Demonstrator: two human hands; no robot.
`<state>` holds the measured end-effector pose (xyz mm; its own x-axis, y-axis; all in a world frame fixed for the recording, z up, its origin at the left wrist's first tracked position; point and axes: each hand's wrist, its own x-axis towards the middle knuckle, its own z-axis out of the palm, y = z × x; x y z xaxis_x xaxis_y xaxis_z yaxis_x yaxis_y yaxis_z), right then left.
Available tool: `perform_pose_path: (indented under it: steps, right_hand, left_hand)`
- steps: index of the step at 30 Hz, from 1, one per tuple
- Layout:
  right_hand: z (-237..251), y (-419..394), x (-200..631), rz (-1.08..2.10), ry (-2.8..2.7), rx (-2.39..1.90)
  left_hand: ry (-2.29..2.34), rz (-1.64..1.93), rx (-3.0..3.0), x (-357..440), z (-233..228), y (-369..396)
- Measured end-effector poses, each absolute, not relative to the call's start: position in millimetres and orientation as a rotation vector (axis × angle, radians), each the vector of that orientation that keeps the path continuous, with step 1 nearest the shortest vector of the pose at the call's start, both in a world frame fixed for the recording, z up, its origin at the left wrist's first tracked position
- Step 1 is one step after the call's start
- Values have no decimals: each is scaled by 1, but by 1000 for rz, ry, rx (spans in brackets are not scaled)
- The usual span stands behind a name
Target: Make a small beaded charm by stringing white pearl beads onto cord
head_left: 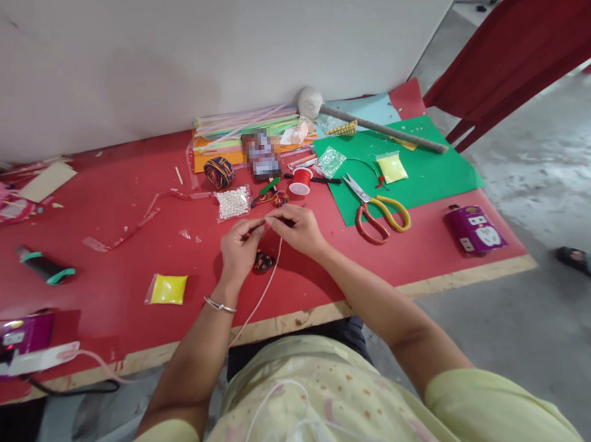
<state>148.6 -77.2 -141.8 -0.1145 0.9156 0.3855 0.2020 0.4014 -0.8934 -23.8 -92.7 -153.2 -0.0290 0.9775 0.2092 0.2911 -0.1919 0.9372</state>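
Note:
My left hand and my right hand meet over the red table, fingertips pinched close together. Whatever lies between the fingers is too small to make out. A pale pink cord runs from beside my right fingers down past the table's front edge; whether it is held I cannot tell. Just below the hands sits a small dark multicoloured yarn bundle. Beyond them are a bag of white beads, a spool of red thread and a multicoloured yarn ball. Scissors with red and yellow handles lie open to the right.
Green sheet, yellow packet and a rod with a white ball are at back right. A purple box stands right. Leftward are another yellow packet, a cutter and a white plug. A red chair stands beyond.

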Motion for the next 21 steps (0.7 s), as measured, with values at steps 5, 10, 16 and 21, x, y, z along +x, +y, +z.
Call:
perform_pose_path:
  steps: [5,10,16,21]
  right_hand:
    - [-142,-78,148,819,-1580,-1034]
    - [-142,-78,148,802,-1587,-1015]
    - [-142,-77,148,767,-1593,-991]
    - [-141,-78,148,769,-1596,-980]
  left_hand:
    - [1335,1232,1586,-22,-152,-93]
    - [1313,1231,1570,-21,-151,-94]
    - [1315,1226,1593,-21,-153,-93]
    - [1310,1233,1595,-22,-154,-93]
